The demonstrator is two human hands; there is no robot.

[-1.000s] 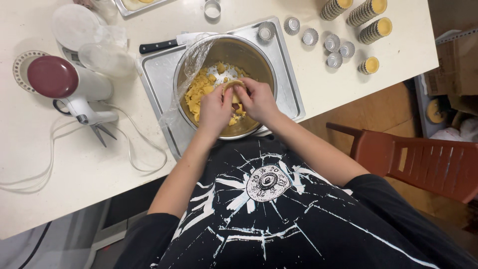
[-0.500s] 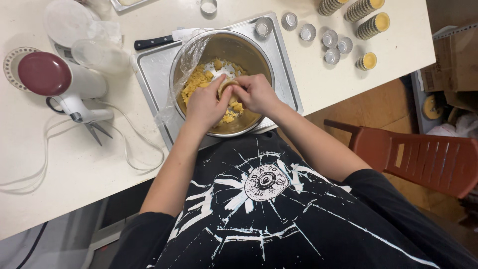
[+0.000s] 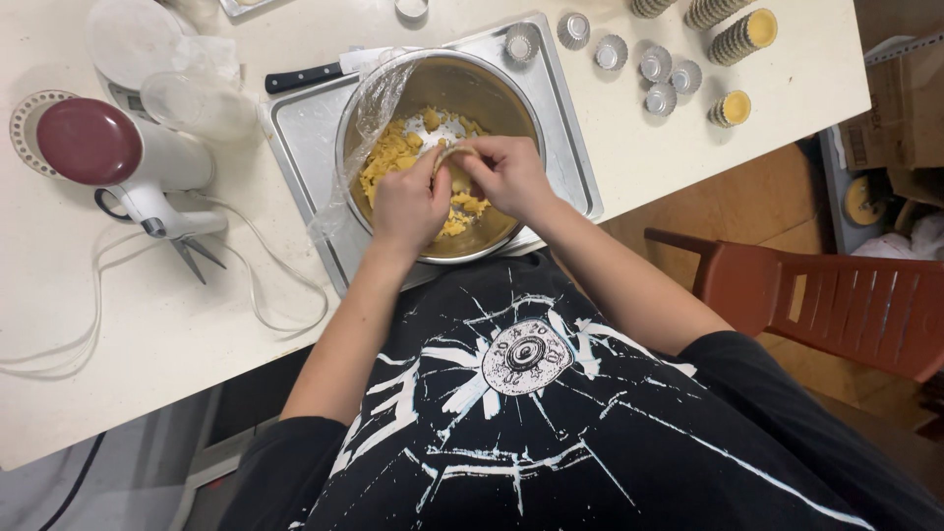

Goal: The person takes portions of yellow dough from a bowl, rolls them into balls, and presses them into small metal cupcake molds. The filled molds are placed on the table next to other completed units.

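A steel mixing bowl [image 3: 492,83] stands on a metal tray [image 3: 305,123] and holds crumbly yellow dough [image 3: 393,155]. Both my hands are over the bowl. My left hand [image 3: 411,202] and my right hand [image 3: 511,175] pinch a small piece of dough [image 3: 450,152] between their fingertips. Clear plastic wrap [image 3: 366,108] hangs off the bowl's left rim.
A black-handled knife [image 3: 305,76] lies at the tray's far edge. A hand mixer with a dark red cap [image 3: 108,152] and its cord lie at left. Small fluted tart tins [image 3: 657,71], some filled with dough [image 3: 733,106], sit at right. A red-brown chair [image 3: 816,305] stands beside the table.
Both hands have risen a little out of the dough and drawn together, fingertips now working one small piece above the bowl. The view has shifted slightly.
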